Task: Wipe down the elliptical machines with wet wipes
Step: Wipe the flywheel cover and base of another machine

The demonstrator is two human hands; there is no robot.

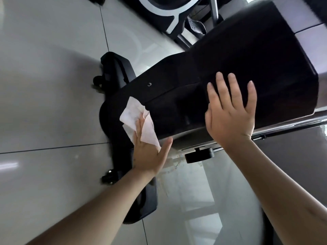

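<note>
Pressing the limp, light wet wipe (131, 115) with my straight left fingers (139, 128), I brace my flat, released right hand (230, 119) on the stiff, probably slippery housing (247, 59).

Both bare forearms come in from the bottom edge of the view, the left arm (99, 206) from the lower left and the right arm (276, 183) from the lower right. The left hand (150, 152) shows its back, with the fingers straight and the thumb spread wide to the right. A wipe (132, 115) folds over the fingers nearest the thumb, and one bare finger lies on top of it. The right hand (230, 117) lies flat with its fingers spread and straight, palm on the machine (247, 59).
</note>
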